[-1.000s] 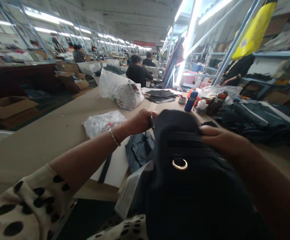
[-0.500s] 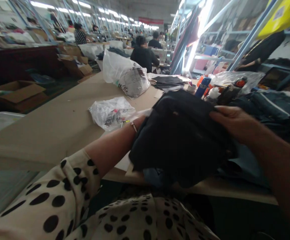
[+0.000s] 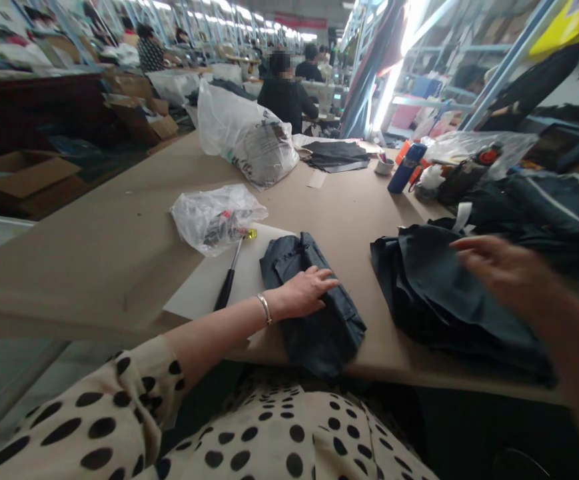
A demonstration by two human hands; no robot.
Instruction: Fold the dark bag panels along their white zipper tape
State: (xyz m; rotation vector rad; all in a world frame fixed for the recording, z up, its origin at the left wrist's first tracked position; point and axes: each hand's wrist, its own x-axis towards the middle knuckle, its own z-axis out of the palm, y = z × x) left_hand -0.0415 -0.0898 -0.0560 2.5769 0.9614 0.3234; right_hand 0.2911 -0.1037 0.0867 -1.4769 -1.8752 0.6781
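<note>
A folded dark navy fabric piece (image 3: 314,333) lies at the front edge of the table. My left hand (image 3: 306,293) rests flat on top of it, fingers stretched out. To the right is a loose stack of dark fabric pieces (image 3: 434,287). Just over that stack hovers my right hand (image 3: 499,260), slightly blurred, its fingers loosely extended with nothing visible in them. Left of the folded piece, a tool with a black handle and thin metal shaft (image 3: 226,287) lies on a white sheet (image 3: 194,293).
Near the white sheet sits a clear plastic bag (image 3: 209,217); a larger stuffed bag (image 3: 264,150) stands farther back. A blue bottle (image 3: 406,168), a small cup (image 3: 384,165) and more dark fabric (image 3: 534,200) are at the right. A person (image 3: 286,93) sits beyond the table.
The dark fabric held up between both hands is now down on the table under my left hand. My right hand has let go and moved right, over the stack.
</note>
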